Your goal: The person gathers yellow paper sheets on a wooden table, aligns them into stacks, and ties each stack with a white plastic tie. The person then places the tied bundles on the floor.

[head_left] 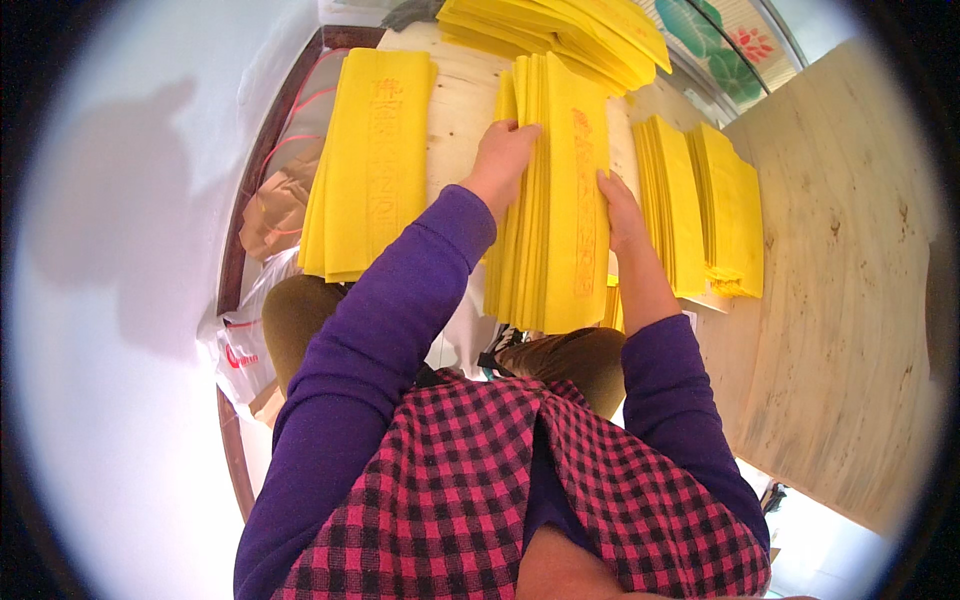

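Observation:
A thick stack of folded yellow paper sheets [560, 220] with red print lies between my hands, its near end reaching over the table's front edge. My left hand [503, 160] is closed on the stack's left side, with the fingers hooked round the sheet edges. Against the right edge rests my right hand [622, 212], its thumb on top and the other fingers hidden beneath or behind. To the left lies another yellow stack [375, 170] with similar red print. Two more folded stacks [670, 205] sit to the right of my right hand.
A large yellow pile [560, 35] lies at the back of the pale wooden table [460, 95]. A bare wooden board [830, 270] stretches along the right. Brown paper [280, 210] and a white plastic bag [235, 350] are at the left, beside a white wall [110, 250].

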A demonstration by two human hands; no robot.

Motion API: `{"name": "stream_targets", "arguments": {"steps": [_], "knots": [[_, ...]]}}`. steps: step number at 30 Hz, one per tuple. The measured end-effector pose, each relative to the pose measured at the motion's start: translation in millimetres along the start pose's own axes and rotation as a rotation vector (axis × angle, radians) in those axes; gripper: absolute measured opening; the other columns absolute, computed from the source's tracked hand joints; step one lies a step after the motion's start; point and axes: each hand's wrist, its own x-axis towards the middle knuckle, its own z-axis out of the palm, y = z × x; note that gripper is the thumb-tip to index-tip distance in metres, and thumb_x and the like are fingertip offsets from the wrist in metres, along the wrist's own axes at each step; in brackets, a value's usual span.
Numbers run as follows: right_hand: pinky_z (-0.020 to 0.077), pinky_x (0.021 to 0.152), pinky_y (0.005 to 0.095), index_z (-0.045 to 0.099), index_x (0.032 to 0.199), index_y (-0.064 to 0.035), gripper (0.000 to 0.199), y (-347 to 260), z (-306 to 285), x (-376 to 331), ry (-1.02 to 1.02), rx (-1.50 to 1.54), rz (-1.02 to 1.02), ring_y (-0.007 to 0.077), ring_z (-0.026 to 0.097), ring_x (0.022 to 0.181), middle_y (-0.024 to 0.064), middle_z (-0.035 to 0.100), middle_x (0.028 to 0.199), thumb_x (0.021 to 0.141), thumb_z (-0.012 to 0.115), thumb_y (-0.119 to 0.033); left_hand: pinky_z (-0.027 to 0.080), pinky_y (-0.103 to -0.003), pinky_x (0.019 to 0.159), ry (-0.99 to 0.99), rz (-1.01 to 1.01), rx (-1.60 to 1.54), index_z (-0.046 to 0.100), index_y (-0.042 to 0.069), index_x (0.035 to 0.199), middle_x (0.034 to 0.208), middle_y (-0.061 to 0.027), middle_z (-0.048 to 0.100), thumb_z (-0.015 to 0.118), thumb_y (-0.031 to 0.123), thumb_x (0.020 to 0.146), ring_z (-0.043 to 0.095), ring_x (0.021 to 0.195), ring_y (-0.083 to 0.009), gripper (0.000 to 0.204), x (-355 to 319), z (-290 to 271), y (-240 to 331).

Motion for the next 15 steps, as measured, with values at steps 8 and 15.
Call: {"name": "stream_targets", "arguments": {"steps": [8, 15], "knots": [[0.0488, 0.083, 0.0324, 0.044, 0.122, -0.0007, 0.036, 7, -6, 2, -0.063, -0.019, -0.015, 0.0182, 0.058, 0.099, 0.0101, 0.058, 0.112, 0.095, 0.044, -0.024, 0.049, -0.035, 0.074, -0.086, -0.082, -0.168, 0.05, -0.007, 0.112, 0.1, -0.0159, 0.06, 0.052, 0.021, 0.09, 0.06, 0.087, -0.0251, 0.035, 3, 9, 7], [0.0493, 0.082, 0.032, 0.044, 0.124, -0.0008, 0.038, 7, 1, -2, -0.043, 0.04, -0.086, 0.0178, 0.059, 0.096, 0.0098, 0.058, 0.11, 0.095, 0.045, -0.025, 0.048, -0.035, 0.081, -0.062, -0.054, 0.036, 0.04, -0.004, 0.123, 0.115, -0.0176, 0.055, 0.048, 0.028, 0.093, 0.057, 0.1, -0.0248, 0.044, 15, 12, 3]]}}
